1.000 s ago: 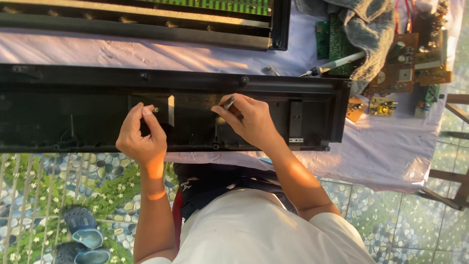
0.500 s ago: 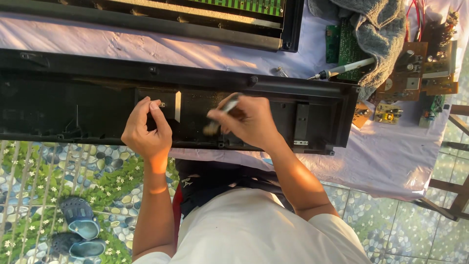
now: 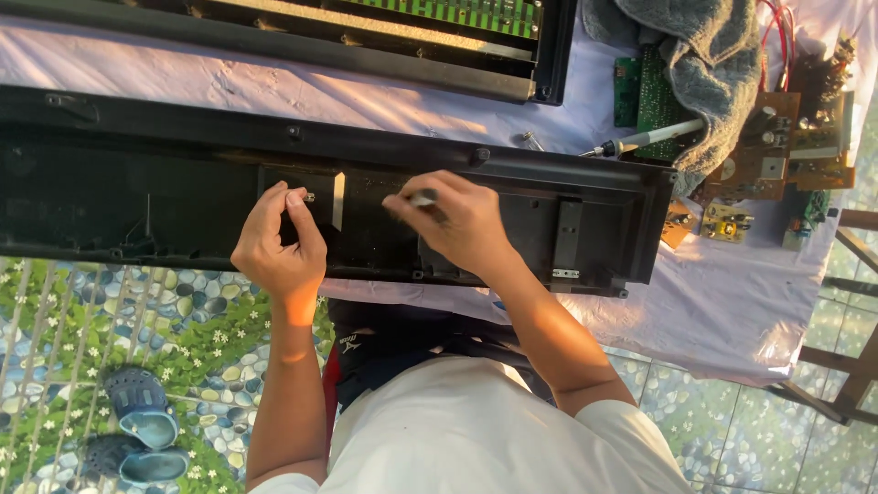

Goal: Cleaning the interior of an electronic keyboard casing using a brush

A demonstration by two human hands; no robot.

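A long black plastic casing (image 3: 594, 183) lies open across a cloth-covered table (image 3: 732, 311), its hollow side up. My left hand (image 3: 277, 242) rests inside it, fingertips pinched on a small part next to a pale metal strip (image 3: 337, 199). My right hand (image 3: 457, 224) is closed around a small tool (image 3: 422, 198) with a pale handle, its tip pointing left inside the casing. The tool's tip is hidden by my fingers.
A second black casing with a green circuit board (image 3: 457, 14) lies beyond. At the right are a screwdriver (image 3: 645, 140), a grey cloth (image 3: 704, 64), brown circuit boards (image 3: 777, 146) and red wires. Blue sandals (image 3: 142, 425) sit on the pebble-patterned floor below left.
My right hand has moved slightly and turned the tool, so its handle is now mostly covered by my fingers. My left hand stays pinched at the same spot.
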